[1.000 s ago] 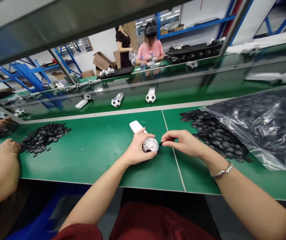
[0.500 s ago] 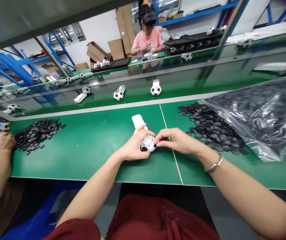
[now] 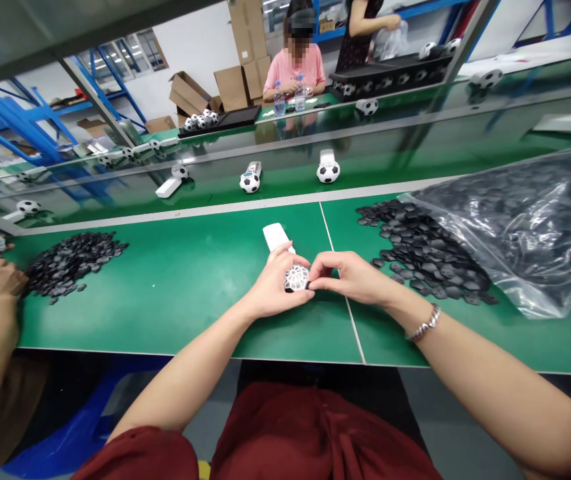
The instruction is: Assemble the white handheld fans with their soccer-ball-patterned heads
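Your left hand (image 3: pixel 278 285) is grasping the white plastic lattice ball (image 3: pixel 296 279) over the green bench (image 3: pixel 175 300), with its handle (image 3: pixel 275 237) pointing away from you and slightly left along the long axis. Your right hand (image 3: pixel 350 277) is pinching at the ball's side, though what it holds is hidden. The ball is looking light and stiff, but its thin ribs seem fragile, so cup it whole.

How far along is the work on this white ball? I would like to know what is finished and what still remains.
Done: black-and-white balls stand on the farther green bench and look finished. In hand: the left hand grips the white lattice ball, and the right hand presses fingertips on it. Left: most of its cells look bare, and black patches lie piled by a full plastic bag.
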A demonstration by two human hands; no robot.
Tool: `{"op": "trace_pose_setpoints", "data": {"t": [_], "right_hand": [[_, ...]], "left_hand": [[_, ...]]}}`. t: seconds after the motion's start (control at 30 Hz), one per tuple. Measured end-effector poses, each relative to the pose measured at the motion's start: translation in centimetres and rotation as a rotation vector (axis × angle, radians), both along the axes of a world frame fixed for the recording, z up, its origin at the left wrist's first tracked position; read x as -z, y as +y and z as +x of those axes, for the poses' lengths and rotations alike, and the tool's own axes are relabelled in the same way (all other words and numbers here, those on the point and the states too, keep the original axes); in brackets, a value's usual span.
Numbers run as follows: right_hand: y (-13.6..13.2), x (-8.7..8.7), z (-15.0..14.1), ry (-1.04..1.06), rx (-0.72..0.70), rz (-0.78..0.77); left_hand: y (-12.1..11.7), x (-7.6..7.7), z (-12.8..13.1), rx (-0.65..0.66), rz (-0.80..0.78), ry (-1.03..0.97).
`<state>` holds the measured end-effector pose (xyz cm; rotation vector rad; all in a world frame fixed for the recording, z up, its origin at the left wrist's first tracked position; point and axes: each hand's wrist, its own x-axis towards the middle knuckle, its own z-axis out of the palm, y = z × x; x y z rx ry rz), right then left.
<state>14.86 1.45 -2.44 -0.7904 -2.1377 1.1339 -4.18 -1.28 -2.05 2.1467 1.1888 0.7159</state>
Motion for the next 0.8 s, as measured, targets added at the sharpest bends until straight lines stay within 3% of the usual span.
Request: {"op": "trace_pose_setpoints", "data": {"t": [0.57,0.8], "right_hand": [[0.6,0.9,-0.2,-0.077,0.048,-0.044],[1.3,0.3,0.3,-0.092,0.087,-0.085]], "left_hand": [[0.4,0.5,0.8,-0.087,0.051,-0.060],[0.6,0.6,0.2,0.029,0.033,-0.068]]}}
